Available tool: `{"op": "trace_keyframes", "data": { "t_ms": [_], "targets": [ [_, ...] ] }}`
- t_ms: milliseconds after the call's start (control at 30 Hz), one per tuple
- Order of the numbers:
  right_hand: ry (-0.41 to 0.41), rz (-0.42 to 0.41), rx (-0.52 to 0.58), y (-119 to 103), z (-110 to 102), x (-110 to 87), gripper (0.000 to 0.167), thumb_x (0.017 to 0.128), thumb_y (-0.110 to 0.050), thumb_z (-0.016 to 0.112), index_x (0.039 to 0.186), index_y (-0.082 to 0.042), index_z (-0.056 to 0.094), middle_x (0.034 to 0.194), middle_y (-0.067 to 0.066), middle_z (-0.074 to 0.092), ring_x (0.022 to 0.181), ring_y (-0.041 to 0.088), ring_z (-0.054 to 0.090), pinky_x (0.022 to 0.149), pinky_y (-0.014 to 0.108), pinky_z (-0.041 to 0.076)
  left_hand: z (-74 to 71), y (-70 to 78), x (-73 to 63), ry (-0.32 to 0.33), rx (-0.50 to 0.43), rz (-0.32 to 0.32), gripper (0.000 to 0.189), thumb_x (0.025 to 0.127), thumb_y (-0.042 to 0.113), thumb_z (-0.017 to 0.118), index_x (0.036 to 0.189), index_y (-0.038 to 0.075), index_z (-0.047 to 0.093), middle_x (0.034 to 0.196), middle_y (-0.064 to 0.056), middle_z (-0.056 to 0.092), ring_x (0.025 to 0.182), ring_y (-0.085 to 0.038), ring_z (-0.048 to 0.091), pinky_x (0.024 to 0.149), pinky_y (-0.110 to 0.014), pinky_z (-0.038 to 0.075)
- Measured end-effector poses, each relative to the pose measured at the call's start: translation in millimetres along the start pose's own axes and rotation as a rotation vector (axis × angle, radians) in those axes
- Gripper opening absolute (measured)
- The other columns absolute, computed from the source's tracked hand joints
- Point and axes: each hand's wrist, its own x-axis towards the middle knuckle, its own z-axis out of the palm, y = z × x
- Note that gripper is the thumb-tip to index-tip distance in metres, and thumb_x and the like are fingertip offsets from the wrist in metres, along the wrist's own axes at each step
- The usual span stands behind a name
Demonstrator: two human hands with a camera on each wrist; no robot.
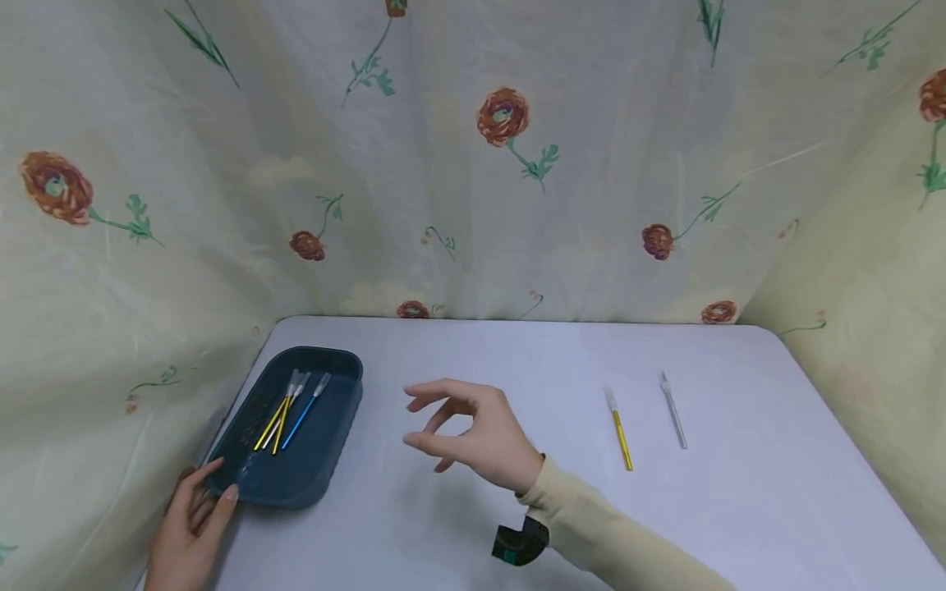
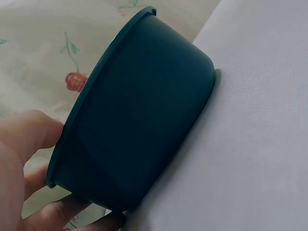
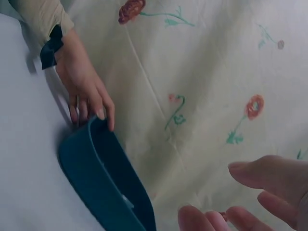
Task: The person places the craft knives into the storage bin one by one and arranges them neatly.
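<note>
My left hand (image 1: 190, 519) grips the near left corner of a dark blue-green plastic tray (image 1: 342, 443). In the left wrist view the thumb lies at the tray's rim (image 2: 98, 62) and other fingers reach under its side. Inside the tray lie several slim craft knives with clear caps: a blue one (image 1: 305, 413) and a crossed gold and silver bunch (image 1: 274, 423). My right hand (image 1: 484, 431) hovers over the table right of the tray, thumb and forefinger apart, holding nothing. Farther right lie a gold craft knife (image 1: 622, 437) and a silver one (image 1: 674, 414).
A white-covered table (image 1: 458, 353) carries everything. Behind it and along both sides hangs a flower-printed curtain (image 1: 443, 180). The tray stands close to the table's left edge. A dark band with a small device (image 1: 521, 542) sits at my right wrist.
</note>
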Motion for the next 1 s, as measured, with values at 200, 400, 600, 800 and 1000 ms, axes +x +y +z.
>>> {"op": "trace_keyframes", "data": {
  "t_ms": [200, 400, 600, 800, 1000],
  "targets": [
    [0.02, 0.045, -0.001, 7, -27, -20.8, 0.051, 0.092, -0.009, 0.09, 0.14, -0.022, 0.075, 0.131, 0.006, 0.074, 0.095, 0.029, 0.075, 0.059, 0.052, 0.069, 1.6, 1.1, -0.7, 0.004, 0.009, -0.011, 0.062, 0.116, 0.027, 0.058, 0.17, 0.009, 0.034, 0.175, -0.033, 0.015, 0.152, -0.059, 0.036, 0.12, -0.069, 0.039],
    [0.058, 0.075, -0.004, 9, -59, -43.7, 0.054, 0.094, -0.008, 0.089, 0.143, -0.023, 0.072, 0.137, 0.009, 0.071, 0.094, 0.029, 0.076, 0.061, 0.056, 0.069, 1.5, 0.2, -0.4, 0.004, 0.016, -0.007, 0.062, 0.116, 0.029, 0.058, 0.17, 0.009, 0.035, 0.176, -0.032, 0.013, 0.152, -0.059, 0.035, 0.12, -0.069, 0.039],
    [0.119, 0.066, -0.055, 13, -94, -62.6, 0.058, 0.094, -0.005, 0.088, 0.147, -0.019, 0.069, 0.14, 0.013, 0.07, 0.092, 0.029, 0.077, 0.06, 0.058, 0.068, -0.3, 0.2, 0.5, 0.01, 0.011, -0.003, 0.063, 0.116, 0.03, 0.058, 0.17, 0.008, 0.034, 0.175, -0.033, 0.016, 0.152, -0.059, 0.036, 0.121, -0.068, 0.039],
    [0.191, 0.08, -0.114, 25, -124, -78.6, 0.06, 0.094, -0.006, 0.088, 0.149, -0.016, 0.068, 0.142, 0.018, 0.068, 0.094, 0.027, 0.077, 0.06, 0.056, 0.068, 0.6, 0.5, 1.1, 0.012, 0.021, -0.004, 0.062, 0.116, 0.028, 0.059, 0.169, 0.007, 0.036, 0.174, -0.034, 0.017, 0.15, -0.06, 0.037, 0.12, -0.069, 0.04],
    [0.235, 0.107, -0.166, 36, -152, -90.4, 0.061, 0.094, -0.008, 0.089, 0.15, -0.016, 0.067, 0.144, 0.017, 0.067, 0.096, 0.025, 0.076, 0.062, 0.056, 0.069, 1.6, 0.7, 0.9, 0.016, 0.026, 0.004, 0.062, 0.116, 0.028, 0.06, 0.169, 0.007, 0.035, 0.173, -0.035, 0.019, 0.15, -0.061, 0.037, 0.119, -0.069, 0.04]
  ]
}}
